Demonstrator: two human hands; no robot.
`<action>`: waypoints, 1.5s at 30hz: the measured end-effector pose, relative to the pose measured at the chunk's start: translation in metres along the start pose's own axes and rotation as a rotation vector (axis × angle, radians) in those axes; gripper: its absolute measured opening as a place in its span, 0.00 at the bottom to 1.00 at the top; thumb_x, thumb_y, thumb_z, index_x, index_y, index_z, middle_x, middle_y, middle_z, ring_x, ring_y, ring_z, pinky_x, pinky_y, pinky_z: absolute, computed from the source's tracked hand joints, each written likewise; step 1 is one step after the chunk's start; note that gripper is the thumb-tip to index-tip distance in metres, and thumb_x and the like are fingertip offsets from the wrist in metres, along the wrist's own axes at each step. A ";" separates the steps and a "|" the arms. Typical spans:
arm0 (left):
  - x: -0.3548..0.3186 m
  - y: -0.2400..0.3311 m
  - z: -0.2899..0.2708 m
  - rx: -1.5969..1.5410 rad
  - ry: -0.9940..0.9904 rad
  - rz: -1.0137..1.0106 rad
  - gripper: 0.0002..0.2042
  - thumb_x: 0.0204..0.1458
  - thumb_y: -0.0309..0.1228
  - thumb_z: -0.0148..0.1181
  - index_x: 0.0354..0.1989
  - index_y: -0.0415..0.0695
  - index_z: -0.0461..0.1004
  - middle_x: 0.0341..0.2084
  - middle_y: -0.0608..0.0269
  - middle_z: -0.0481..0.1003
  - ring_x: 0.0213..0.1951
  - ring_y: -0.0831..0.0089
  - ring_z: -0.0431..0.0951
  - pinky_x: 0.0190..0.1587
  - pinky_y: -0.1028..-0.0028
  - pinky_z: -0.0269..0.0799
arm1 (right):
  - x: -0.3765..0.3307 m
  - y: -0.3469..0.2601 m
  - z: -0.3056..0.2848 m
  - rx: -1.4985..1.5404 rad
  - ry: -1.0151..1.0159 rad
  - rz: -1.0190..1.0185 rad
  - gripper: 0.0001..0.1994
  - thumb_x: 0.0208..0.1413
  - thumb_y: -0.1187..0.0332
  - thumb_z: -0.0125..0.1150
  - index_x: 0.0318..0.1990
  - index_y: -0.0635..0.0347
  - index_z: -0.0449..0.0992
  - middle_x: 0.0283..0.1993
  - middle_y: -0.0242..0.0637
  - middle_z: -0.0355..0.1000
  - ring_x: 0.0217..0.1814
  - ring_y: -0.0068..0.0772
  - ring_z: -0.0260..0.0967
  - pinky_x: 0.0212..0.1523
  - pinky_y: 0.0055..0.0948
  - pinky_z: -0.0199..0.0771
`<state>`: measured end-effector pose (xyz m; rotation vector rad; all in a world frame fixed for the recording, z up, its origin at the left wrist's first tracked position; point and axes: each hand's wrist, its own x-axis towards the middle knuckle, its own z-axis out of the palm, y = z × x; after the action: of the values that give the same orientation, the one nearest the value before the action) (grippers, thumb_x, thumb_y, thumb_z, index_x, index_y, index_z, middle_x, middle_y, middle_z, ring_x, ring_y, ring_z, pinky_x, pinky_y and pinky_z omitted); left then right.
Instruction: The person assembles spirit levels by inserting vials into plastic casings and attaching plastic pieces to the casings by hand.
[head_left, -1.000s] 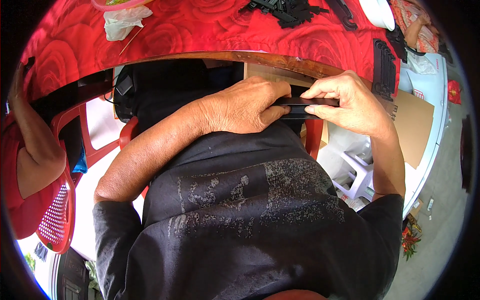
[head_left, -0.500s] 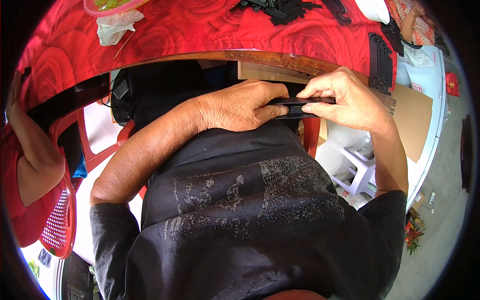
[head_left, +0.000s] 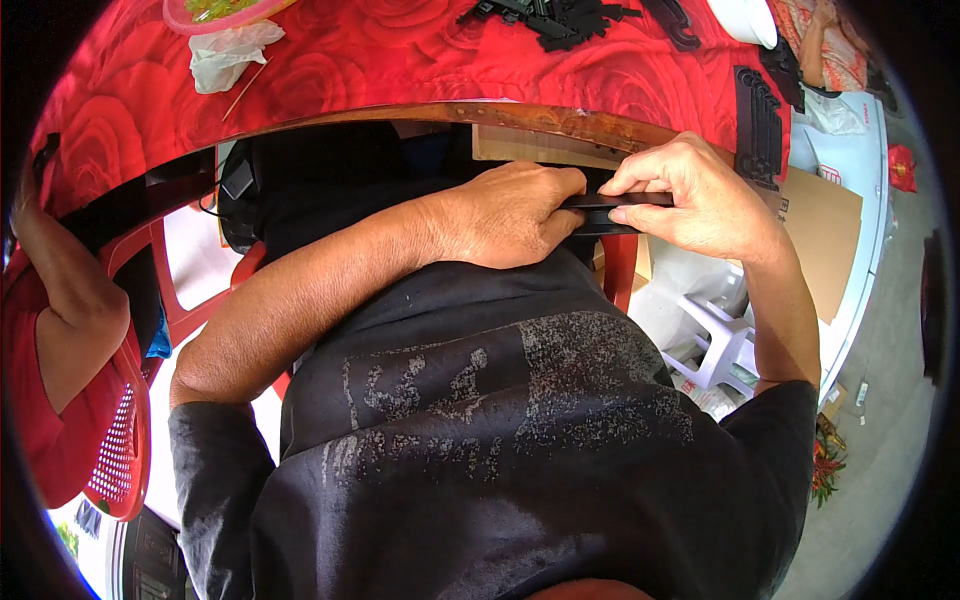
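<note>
Just beyond my lap, in front of the table's near edge, both hands hold a slim black plastic piece [head_left: 592, 218]. My left hand [head_left: 500, 215] is closed around its left end, with thumb and forefinger near its middle. On the other end, my right hand [head_left: 700, 195] pinches the piece between thumb and fingers. Two long dark edges with a narrow gap show between the hands; the ends are covered by my fingers. Similar-looking black strips [head_left: 758, 125] lie in a row at the right edge of the red tablecloth [head_left: 370, 70].
A pile of black parts [head_left: 565, 22] and a curved black piece [head_left: 672, 22] lie farther back. White bowl [head_left: 745, 20], crumpled plastic bag [head_left: 228, 55] and pink basin [head_left: 215, 22] sit on the table. Another person's arm [head_left: 75, 270] is at left; a white stool [head_left: 715, 345] stands right.
My left hand has shifted slightly right along the black plastic piece, closer to my right hand, and its forearm has followed. My right hand has barely moved.
</note>
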<state>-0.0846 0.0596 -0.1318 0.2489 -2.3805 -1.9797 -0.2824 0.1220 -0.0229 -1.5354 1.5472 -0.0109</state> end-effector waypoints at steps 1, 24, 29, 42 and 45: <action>0.000 0.001 0.000 0.006 0.009 -0.010 0.10 0.61 0.31 0.54 0.42 0.35 0.70 0.33 0.42 0.76 0.40 0.47 0.78 0.44 0.55 0.71 | 0.000 0.000 -0.001 -0.002 0.002 0.002 0.09 0.49 0.75 0.67 0.39 0.68 0.81 0.29 0.42 0.78 0.27 0.28 0.72 0.29 0.29 0.70; 0.006 0.004 0.000 0.067 0.143 0.073 0.11 0.59 0.32 0.58 0.38 0.35 0.73 0.29 0.42 0.76 0.36 0.43 0.78 0.39 0.54 0.72 | 0.003 0.008 -0.021 0.156 -0.170 0.037 0.15 0.48 0.82 0.61 0.46 0.66 0.79 0.38 0.40 0.79 0.43 0.30 0.78 0.48 0.31 0.78; 0.007 0.003 0.001 0.051 0.099 0.061 0.13 0.61 0.33 0.57 0.47 0.36 0.70 0.31 0.41 0.76 0.38 0.42 0.77 0.40 0.54 0.72 | 0.001 0.012 -0.017 0.172 -0.131 -0.002 0.16 0.49 0.83 0.61 0.48 0.65 0.78 0.37 0.39 0.79 0.43 0.27 0.77 0.48 0.29 0.78; 0.009 0.009 0.003 0.010 0.127 0.104 0.15 0.61 0.32 0.57 0.51 0.36 0.70 0.36 0.39 0.77 0.42 0.40 0.77 0.44 0.53 0.72 | 0.005 0.002 -0.013 0.143 -0.091 0.007 0.13 0.46 0.84 0.62 0.40 0.65 0.71 0.33 0.38 0.74 0.36 0.24 0.74 0.39 0.28 0.76; 0.009 0.012 0.003 0.006 0.126 0.062 0.15 0.60 0.32 0.58 0.50 0.36 0.71 0.35 0.39 0.77 0.42 0.41 0.77 0.44 0.53 0.73 | 0.006 -0.002 -0.014 0.162 -0.105 0.017 0.12 0.46 0.85 0.61 0.37 0.64 0.68 0.29 0.36 0.70 0.35 0.23 0.71 0.37 0.28 0.75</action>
<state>-0.0948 0.0635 -0.1214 0.2874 -2.2893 -1.8713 -0.2880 0.1091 -0.0177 -1.3739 1.4403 -0.0439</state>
